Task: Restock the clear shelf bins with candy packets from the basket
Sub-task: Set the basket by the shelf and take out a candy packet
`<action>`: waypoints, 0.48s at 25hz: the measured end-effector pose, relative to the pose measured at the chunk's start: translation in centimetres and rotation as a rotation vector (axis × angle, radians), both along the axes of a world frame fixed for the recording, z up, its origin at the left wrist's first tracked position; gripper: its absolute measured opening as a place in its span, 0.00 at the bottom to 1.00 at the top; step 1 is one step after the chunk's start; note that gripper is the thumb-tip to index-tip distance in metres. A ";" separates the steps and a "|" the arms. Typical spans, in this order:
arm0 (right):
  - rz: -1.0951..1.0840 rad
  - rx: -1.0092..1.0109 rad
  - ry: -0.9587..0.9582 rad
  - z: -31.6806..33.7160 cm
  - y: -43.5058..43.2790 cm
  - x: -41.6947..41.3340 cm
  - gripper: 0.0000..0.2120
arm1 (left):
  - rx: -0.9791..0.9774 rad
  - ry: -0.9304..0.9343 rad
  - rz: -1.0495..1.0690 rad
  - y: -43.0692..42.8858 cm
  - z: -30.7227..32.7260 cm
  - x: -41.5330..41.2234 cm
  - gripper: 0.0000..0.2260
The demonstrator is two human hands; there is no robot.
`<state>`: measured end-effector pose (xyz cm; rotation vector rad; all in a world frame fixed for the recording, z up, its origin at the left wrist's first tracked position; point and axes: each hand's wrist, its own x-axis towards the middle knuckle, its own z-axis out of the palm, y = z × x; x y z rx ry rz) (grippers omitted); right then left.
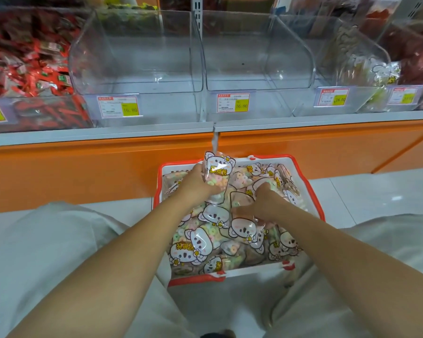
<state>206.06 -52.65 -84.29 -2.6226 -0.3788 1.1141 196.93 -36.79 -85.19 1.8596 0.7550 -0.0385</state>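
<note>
Legibly, "16.80" tags (130,110) on two clear bins (137,52)

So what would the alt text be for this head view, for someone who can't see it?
A person's left hand holds a candy packet over a full basket, while the right hand reaches into the pile. Above, a clear bin and its neighbour stand empty.

2 clear bins (137,69) stood open-topped and empty above the basket (271,157); packet-filled bins (22,69) flanked them.
</note>
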 end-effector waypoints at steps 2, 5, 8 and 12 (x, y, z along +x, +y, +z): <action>0.012 0.019 -0.045 -0.5 -0.1 -0.5 0.50 | -0.035 -0.013 0.022 -0.1 0.2 -0.2 0.19; -0.032 0.083 -0.059 -1.2 -0.5 -0.6 0.51 | -0.073 -0.033 0.038 -0.4 0.5 -0.6 0.18; -0.062 0.146 -0.043 -1.5 -0.8 -0.6 0.49 | -0.069 -0.018 0.048 -0.8 0.9 -0.9 0.20; -0.092 0.213 -0.055 -1.4 -1.2 -0.7 0.45 | -0.082 -0.002 0.060 -0.8 1.1 -1.2 0.17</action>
